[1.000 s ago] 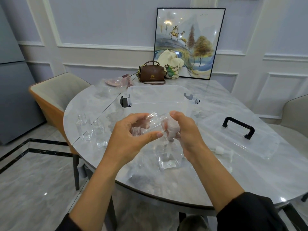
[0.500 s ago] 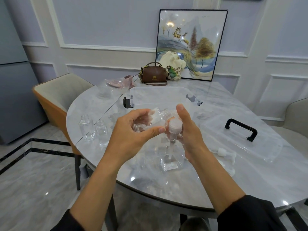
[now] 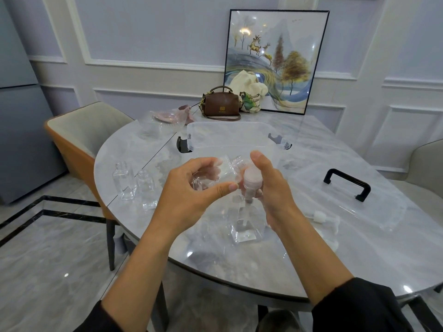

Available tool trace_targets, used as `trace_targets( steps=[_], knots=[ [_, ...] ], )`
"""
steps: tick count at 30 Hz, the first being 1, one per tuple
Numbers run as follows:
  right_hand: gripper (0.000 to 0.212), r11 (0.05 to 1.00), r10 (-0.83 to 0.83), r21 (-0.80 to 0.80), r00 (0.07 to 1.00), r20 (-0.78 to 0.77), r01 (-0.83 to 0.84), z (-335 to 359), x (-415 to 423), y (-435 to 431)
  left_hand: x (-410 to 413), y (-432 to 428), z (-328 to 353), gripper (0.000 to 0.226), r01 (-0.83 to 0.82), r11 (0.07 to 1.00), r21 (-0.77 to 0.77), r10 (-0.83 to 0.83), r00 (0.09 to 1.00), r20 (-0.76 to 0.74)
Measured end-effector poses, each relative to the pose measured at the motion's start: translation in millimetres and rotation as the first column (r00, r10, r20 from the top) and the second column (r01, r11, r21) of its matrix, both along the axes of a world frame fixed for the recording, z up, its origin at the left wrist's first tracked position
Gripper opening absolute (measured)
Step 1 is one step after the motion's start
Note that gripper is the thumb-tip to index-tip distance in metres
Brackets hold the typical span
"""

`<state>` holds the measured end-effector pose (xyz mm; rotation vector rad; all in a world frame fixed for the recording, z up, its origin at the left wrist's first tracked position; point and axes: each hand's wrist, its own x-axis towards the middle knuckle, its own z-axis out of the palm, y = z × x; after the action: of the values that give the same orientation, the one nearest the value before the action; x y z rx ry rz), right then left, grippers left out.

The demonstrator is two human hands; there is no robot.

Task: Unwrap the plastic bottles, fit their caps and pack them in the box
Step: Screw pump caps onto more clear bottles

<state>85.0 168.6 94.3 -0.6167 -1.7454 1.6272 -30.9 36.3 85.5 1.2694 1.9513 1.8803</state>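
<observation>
Both hands are closed on something. The left hand holds a bottle sideways, neck pointing at the right hand, which pinches a cap just beside it.

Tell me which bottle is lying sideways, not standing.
The bottle gripped in the left hand, tipped sideways; the two at left and one below the hands stand upright.

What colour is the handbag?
The handbag is brown; the head view shows it.
</observation>
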Motion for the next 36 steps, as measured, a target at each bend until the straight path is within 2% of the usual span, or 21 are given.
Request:
trace_targets(
  steps=[2,7,16,19,24,27,36],
  knots=[
    [0.07,1.0,-0.017,-0.004,1.0,0.004,0.017,0.0,-0.3,-0.7,1.2,0.4,3.4,0.067,-0.013,1.0,0.012,0.014,1.0,-0.023],
    [0.066,0.999,-0.035,-0.018,0.999,0.003,0.036,1.3,-0.4,-3.0,2.8,-1.5,7.8,0.066,-0.04,0.999,0.001,0.04,0.997,-0.072],
    [0.041,1.0,-0.003,0.031,0.998,-0.062,0.005,-3.1,0.5,2.2,5.5,2.0,-1.2,0.067,-0.044,0.999,-0.03,0.043,0.998,-0.037],
    [0.045,0.999,-0.001,0.034,0.999,-0.048,0.003,-2.9,-0.2,2.5,4.3,0.8,-0.3,0.067,-0.042,0.999,-0.034,0.041,0.998,-0.049],
    [0.07,1.0,-0.024,0.021,1.0,0.016,0.024,-1.4,-1.8,2.6,0.9,1.3,5.9,0.066,-0.022,0.999,-0.031,0.021,0.999,-0.032],
    [0.077,0.999,-0.028,0.018,0.999,0.019,0.028,0.2,-1.9,-0.4,0.0,0.7,7.0,0.068,-0.022,0.999,-0.033,0.021,0.999,-0.035],
    [0.066,1.0,-0.013,-0.017,1.0,0.013,0.013,1.1,-0.8,0.9,1.8,-1.4,6.3,0.065,-0.019,0.999,-0.035,0.018,0.999,-0.037]
  ],
)
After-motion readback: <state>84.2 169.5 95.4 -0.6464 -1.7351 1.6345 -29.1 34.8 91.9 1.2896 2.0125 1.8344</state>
